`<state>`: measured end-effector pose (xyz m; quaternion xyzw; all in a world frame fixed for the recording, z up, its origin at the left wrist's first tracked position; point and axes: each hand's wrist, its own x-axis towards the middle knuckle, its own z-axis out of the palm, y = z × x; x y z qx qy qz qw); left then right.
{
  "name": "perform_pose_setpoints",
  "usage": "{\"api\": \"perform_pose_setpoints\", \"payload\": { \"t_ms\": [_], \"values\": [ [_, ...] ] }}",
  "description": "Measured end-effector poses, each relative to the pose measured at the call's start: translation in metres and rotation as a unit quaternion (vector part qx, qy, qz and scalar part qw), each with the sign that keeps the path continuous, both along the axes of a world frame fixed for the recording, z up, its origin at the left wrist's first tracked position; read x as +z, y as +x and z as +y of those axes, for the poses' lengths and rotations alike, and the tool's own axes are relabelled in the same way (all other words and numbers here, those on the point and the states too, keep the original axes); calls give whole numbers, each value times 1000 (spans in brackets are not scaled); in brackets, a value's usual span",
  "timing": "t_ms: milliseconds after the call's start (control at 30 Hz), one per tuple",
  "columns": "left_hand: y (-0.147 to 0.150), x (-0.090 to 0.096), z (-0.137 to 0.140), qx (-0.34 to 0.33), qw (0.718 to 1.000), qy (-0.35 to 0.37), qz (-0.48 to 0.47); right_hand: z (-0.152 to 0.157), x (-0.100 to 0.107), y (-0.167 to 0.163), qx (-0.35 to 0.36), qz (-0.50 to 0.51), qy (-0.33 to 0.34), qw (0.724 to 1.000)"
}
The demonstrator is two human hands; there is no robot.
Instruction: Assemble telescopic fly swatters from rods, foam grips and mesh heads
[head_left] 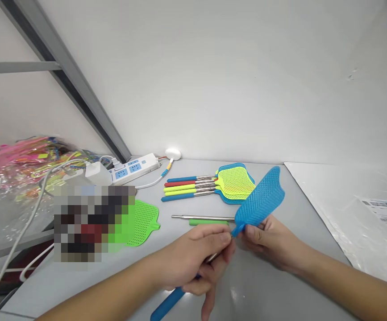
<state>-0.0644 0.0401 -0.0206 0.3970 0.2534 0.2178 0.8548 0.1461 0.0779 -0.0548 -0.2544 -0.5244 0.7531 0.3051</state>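
A blue fly swatter (262, 196) is held between both hands, its perforated head tilted up to the right. My left hand (203, 254) is closed around its metal rod, just below the head, and the blue grip slants down to the lower left. My right hand (267, 238) pinches the neck of the head with thumb and fingers. Just beyond the hands lie a bare metal telescopic rod (203, 218) and a green grip (210, 222). A loose green swatter head (144, 223) rests to the left, partly covered by a blurred patch.
Several assembled swatters (235, 183) lie stacked at the back. A power strip (136, 167) with plugs and white cables stands at the back left. Plastic-bagged colourful items (22, 165) fill the left side beside a grey metal frame (76, 84). Clear plastic packaging (354, 214) covers the right.
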Motion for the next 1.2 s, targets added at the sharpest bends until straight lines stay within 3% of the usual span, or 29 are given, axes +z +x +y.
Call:
{"api": "perform_pose_setpoints", "payload": {
  "t_ms": [167,367,467,633,733,933,1200],
  "values": [
    [-11,0,7,-66,995,-57,-45,6,6,0,-39,5,-47,998],
    [-9,2,7,-49,997,-33,-41,1,10,1,-88,-2,-112,990],
    [-8,6,11,-26,998,-13,-48,-4,20,0,-117,-7,-89,989],
    [-8,5,15,0,999,30,-40,-7,35,0,-51,13,18,998],
    [-7,0,15,6,999,39,-14,-8,36,1,-73,-19,69,995],
    [-7,4,16,-9,999,35,9,-5,38,2,-164,-57,53,983],
    [-20,11,15,-57,997,-14,-48,11,46,17,-179,2,15,984]
  ]
}}
